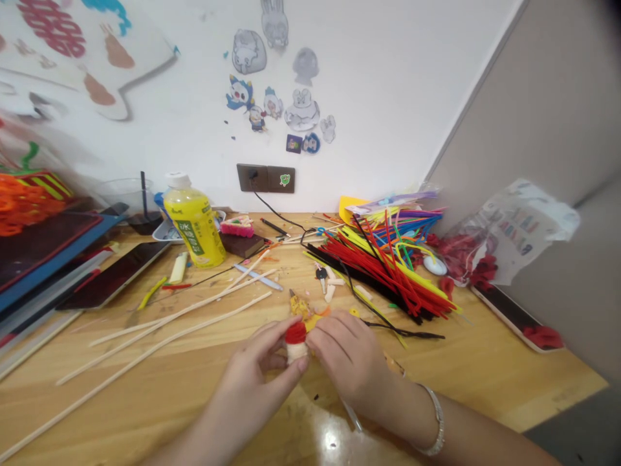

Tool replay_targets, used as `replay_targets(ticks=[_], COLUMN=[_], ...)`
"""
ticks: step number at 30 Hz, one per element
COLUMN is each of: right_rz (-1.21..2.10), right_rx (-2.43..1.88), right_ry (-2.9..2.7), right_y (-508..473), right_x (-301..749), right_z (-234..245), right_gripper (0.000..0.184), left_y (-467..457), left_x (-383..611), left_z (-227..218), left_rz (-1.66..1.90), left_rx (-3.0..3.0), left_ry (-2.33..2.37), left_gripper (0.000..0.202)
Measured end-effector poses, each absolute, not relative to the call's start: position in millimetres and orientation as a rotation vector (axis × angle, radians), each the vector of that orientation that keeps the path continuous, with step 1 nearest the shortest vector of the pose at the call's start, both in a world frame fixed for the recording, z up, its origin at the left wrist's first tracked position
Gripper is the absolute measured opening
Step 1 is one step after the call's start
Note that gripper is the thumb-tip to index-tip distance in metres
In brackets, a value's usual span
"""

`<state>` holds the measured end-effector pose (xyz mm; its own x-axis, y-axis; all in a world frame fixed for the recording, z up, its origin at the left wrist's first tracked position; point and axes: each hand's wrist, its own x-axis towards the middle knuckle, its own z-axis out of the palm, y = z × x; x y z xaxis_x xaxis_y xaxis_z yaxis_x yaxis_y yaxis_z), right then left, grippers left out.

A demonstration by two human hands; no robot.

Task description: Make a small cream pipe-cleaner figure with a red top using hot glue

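Between thumb and fingers, my left hand (257,372) holds a small round-sided piece (295,342), red on top and cream below. My right hand (352,362) is closed against its right side, fingertips pinched; what is in them, if anything, is hidden. A thin pale stick-like end (352,417) shows under the right hand, and I cannot tell whether it is held. Just beyond the fingers lies a small yellow-orange figure (301,305) with a dark tip, partly covered by the hands.
Pipe cleaners (388,272) are heaped at the back right, beside a clear bag (514,226) and a phone (514,317). Long thin wooden sticks (160,343) cross the left. Behind them stand a yellow bottle (191,223) and a tablet (116,275). A key (321,277) lies mid-table.
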<state>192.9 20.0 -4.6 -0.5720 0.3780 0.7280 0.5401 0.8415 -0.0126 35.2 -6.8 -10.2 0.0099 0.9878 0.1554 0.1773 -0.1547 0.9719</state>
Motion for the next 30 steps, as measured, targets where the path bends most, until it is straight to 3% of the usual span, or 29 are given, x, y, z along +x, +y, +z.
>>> replay_targets(ticks=[30], right_rz=[-0.144], right_rx=[-0.707], right_ry=[-2.17], right_y=[18.6], right_x=[193.0], right_z=[-6.8], right_gripper=[0.02], left_y=[-11.2], left_x=[30.2], left_z=[-13.3], left_rz=[1.235], left_rx=[1.811], left_ry=[1.212], left_gripper=[0.041])
